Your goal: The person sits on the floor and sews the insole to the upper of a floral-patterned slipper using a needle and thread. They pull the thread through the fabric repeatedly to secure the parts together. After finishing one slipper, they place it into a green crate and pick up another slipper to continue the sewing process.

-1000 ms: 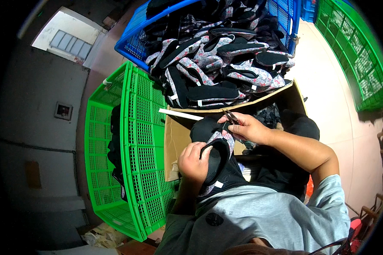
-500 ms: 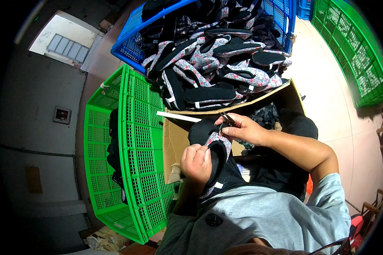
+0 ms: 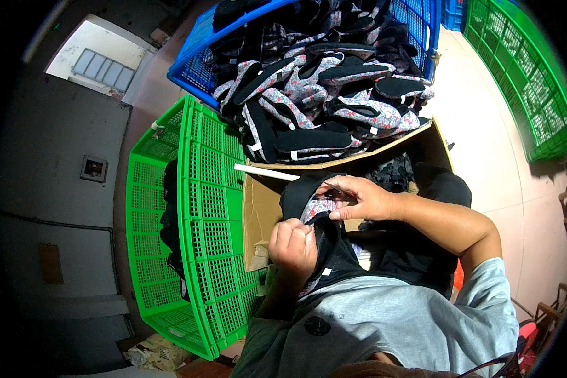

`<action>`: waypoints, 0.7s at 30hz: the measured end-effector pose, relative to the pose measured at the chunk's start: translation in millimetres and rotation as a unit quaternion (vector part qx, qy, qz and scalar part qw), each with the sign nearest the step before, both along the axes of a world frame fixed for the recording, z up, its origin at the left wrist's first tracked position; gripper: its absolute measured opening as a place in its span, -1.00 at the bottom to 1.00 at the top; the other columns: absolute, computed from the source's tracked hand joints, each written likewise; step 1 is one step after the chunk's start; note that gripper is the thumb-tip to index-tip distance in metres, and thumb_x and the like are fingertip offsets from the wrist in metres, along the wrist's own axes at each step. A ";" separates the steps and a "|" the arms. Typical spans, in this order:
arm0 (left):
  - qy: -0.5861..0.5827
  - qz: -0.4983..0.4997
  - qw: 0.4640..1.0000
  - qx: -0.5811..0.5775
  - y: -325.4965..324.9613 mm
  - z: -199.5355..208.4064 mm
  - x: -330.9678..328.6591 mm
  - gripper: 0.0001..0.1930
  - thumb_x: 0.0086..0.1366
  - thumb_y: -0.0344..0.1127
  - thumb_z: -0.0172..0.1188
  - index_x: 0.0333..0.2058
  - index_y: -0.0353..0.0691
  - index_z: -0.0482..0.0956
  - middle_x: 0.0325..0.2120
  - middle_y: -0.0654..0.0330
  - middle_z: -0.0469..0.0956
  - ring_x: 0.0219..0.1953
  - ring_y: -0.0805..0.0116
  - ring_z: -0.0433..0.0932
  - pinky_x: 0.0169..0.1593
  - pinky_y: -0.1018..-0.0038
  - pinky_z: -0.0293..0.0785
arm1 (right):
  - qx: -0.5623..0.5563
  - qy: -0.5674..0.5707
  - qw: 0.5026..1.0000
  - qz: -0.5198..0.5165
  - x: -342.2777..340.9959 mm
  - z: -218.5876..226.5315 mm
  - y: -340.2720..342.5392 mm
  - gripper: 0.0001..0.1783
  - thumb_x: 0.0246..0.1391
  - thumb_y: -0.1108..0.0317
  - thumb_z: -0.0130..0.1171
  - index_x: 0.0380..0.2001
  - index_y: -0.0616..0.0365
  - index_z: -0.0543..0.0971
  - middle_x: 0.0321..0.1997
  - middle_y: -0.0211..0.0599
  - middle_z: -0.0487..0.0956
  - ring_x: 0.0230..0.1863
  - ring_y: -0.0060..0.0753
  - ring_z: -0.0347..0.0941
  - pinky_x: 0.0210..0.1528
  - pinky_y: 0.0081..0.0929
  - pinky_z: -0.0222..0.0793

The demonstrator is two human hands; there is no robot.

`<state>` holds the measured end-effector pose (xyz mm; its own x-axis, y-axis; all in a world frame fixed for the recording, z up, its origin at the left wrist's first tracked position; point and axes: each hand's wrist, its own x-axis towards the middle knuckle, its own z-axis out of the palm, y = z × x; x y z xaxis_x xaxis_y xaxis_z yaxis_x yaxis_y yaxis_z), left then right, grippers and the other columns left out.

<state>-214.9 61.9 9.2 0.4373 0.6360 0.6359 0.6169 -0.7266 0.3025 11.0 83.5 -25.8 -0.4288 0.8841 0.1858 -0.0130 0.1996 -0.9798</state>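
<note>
Pale floor point(image 3: 485, 157) carries blue crate point(image 3: 198, 63), green crates point(image 3: 208, 208), open cardboard box point(image 3: 258, 208).

Straight ahead of my hands, at frame centre, the cardboard box point(image 3: 261, 208) opens with some room inside. Above it the heaped slippers point(image 3: 321, 94) in the blue crate point(image 3: 195, 69) block the way. The green crate point(image 3: 201, 208) walls off the left; bare floor point(image 3: 485, 157) lies open at right.
</note>
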 end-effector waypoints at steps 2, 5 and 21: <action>0.000 0.001 1.000 0.002 -0.6 -0.3 0.7 -0.72 -0.11 -0.60 0.39 -0.46 -0.25 0.45 -0.49 0.07 0.46 -0.46 0.05 0.48 -0.41 0.24 0.35 | 0.004 -0.012 1.000 0.002 1.2 2.8 -0.7 -0.38 0.04 0.14 0.39 0.12 0.16 0.45 -0.05 -0.29 0.51 -0.12 -0.46 0.40 -0.03 -0.48 0.38; -0.007 0.001 1.000 -0.004 -1.4 0.3 1.5 -0.75 -0.09 -0.60 0.37 -0.47 -0.26 0.46 -0.49 0.06 0.46 -0.47 0.01 0.47 -0.41 0.23 0.37 | 0.040 -0.014 0.999 -0.005 -0.3 0.0 0.1 -0.36 0.02 0.12 0.40 0.12 0.14 0.44 -0.06 -0.25 0.53 -0.10 -0.36 0.42 -0.01 -0.40 0.39; 0.030 0.107 0.969 -0.221 17.8 13.1 15.5 -0.65 0.02 -0.59 0.25 -0.18 -0.26 0.43 -0.37 0.18 0.43 -0.37 0.27 0.45 -0.22 0.42 0.43 | 0.023 -0.229 0.960 -0.157 -23.3 -25.6 9.9 -0.36 -0.13 0.37 0.23 0.12 0.00 0.38 -0.13 0.01 0.53 -0.01 0.11 0.47 0.08 -0.12 0.39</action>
